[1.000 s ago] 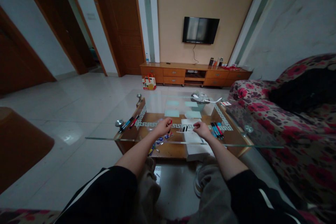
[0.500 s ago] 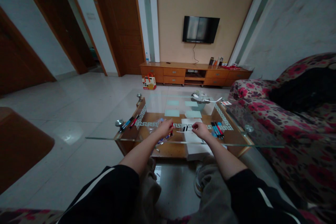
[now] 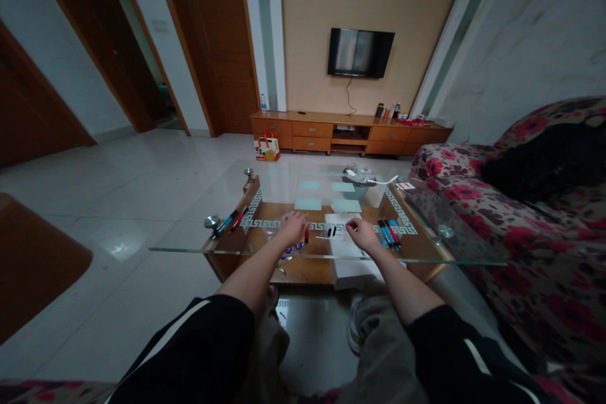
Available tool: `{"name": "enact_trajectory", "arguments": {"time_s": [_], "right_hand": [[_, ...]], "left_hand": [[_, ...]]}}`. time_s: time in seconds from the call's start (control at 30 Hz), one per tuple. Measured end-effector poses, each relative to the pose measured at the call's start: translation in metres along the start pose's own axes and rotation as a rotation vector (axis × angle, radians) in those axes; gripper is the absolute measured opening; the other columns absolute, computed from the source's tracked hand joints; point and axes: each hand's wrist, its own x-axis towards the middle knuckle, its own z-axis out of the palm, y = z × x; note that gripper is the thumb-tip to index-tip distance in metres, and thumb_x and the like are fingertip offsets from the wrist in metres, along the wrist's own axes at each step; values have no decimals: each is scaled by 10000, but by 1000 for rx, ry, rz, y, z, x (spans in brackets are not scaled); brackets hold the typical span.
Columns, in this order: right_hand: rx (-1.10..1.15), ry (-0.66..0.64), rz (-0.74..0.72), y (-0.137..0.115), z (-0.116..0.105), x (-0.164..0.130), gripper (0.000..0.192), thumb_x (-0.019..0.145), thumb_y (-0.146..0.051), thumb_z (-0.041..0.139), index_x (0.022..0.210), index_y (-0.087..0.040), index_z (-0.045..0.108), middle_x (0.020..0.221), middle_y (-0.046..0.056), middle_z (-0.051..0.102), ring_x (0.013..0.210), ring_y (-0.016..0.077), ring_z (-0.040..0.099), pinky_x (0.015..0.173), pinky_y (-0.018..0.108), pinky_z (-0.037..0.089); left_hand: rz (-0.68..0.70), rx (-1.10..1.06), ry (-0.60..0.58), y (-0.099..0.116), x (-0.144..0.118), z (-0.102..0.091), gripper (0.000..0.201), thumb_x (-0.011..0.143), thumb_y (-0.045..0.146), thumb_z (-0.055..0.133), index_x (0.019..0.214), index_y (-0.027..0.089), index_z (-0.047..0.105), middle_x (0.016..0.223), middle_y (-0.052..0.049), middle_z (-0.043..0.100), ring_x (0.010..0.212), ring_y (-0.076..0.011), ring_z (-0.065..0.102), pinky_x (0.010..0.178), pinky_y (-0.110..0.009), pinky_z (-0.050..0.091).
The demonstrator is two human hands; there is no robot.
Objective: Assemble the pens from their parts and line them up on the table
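Both my hands rest on the glass top of a low coffee table (image 3: 189, 250). My left hand (image 3: 292, 227) lies low on the glass, and a red pen (image 3: 307, 235) sticks out at its thumb side, seemingly still held. My right hand (image 3: 360, 233) has its fingers curled; I see nothing in them. Between the hands lie two small black pieces (image 3: 331, 231) on the glass. A white box (image 3: 353, 270) sits on the wooden shelf under the glass, below my right hand.
Several pens (image 3: 388, 233) lie to the right of my right hand, with more pens (image 3: 230, 222) at the table's left corner. A small basket (image 3: 360, 184) stands at the far end. A flowered sofa (image 3: 521, 246) runs along the right. A TV cabinet (image 3: 350, 134) stands at the far wall.
My left hand has sunk from a raised position down onto the glass with the red pen. My right hand has shifted slightly left toward the black pieces.
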Motion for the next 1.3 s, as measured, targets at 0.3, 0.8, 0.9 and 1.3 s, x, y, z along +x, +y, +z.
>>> {"name": "enact_trajectory", "arguments": {"time_s": [0.3,0.8,0.9,1.3], "right_hand": [[-12,31,25,11,-8,2,232,854,-126,535,992,-177,714,975,80,732,923,193,665,865,268,459],[-55,10,-47,24,-8,-1,214,853,-157,550,1004,-150,701,1002,82,717,906,188,647,852,266,457],[-68,-21,-77,24,-7,-1,200,849,-173,571,995,-148,704,979,80,717,879,182,644,833,261,460],[-127,-130,-154,13,4,-1,191,850,-270,639,970,-158,737,923,78,711,822,174,634,777,249,455]], "left_hand": [[-162,132,86,-44,-8,-16,338,984,381,354,1163,198,576,1220,-152,575,1179,-304,461,989,-473,357],[-272,33,-253,-90,-21,9,757,931,651,169,1560,231,148,1634,-47,38,1504,-286,36,1182,-518,117],[-274,37,-258,-90,-21,10,761,928,655,174,1561,234,145,1634,-47,32,1504,-284,30,1183,-517,109],[-33,-37,-51,-36,-8,-1,625,975,575,199,1479,239,351,1541,-113,360,1412,-294,320,1145,-571,159]]}}
